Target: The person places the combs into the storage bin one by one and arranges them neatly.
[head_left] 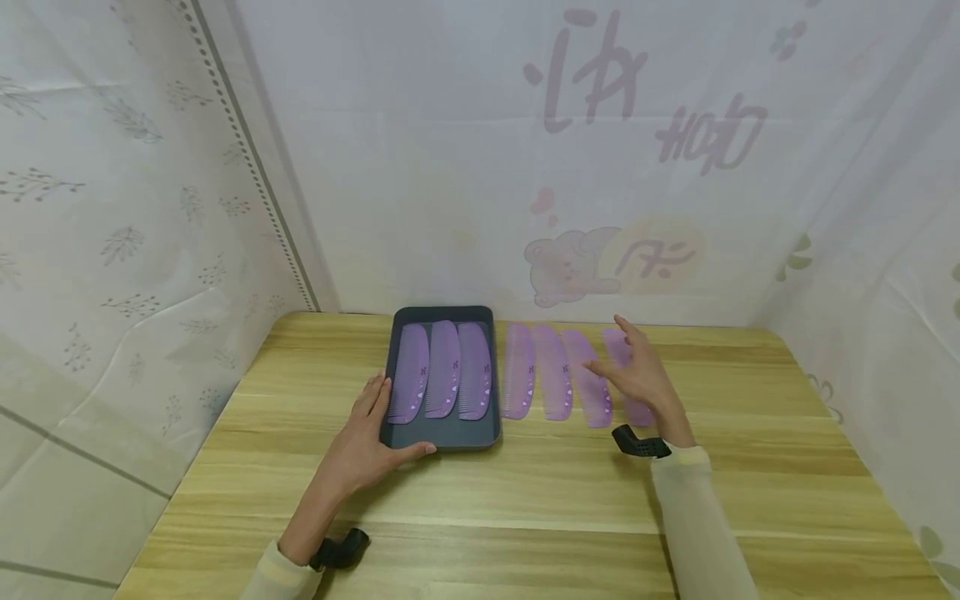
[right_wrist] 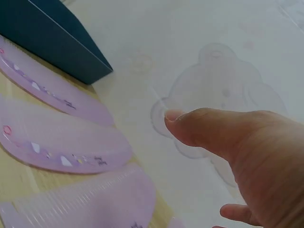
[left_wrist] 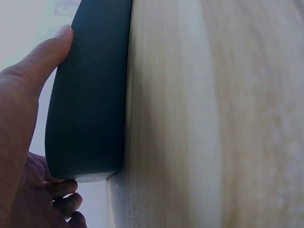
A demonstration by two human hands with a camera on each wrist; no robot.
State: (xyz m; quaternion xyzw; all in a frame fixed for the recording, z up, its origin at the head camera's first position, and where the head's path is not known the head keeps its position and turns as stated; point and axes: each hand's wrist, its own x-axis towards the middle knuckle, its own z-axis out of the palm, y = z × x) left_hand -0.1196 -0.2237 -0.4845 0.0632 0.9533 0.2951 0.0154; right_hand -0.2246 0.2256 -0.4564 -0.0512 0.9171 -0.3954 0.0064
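A dark blue-grey tray [head_left: 442,435] on the table holds three translucent purple combs side by side: a left comb [head_left: 409,375], a middle comb [head_left: 443,371] and a right comb [head_left: 473,372]. My left hand [head_left: 365,454] holds the tray's near left corner, thumb on the front wall and fingers along the left side. In the left wrist view the thumb [left_wrist: 50,54] lies against the tray wall [left_wrist: 90,104]. Several more combs [head_left: 519,372] lie in a row right of the tray. Over the rightmost comb [head_left: 637,410] hovers my right hand [head_left: 641,375], fingers spread, holding nothing.
The wooden table [head_left: 540,508] backs onto a printed white cloth [head_left: 420,167]. More cloth hangs at the left and right sides. A black wrist camera [head_left: 341,550] is on the left wrist, and another black camera [head_left: 640,442] on the right.
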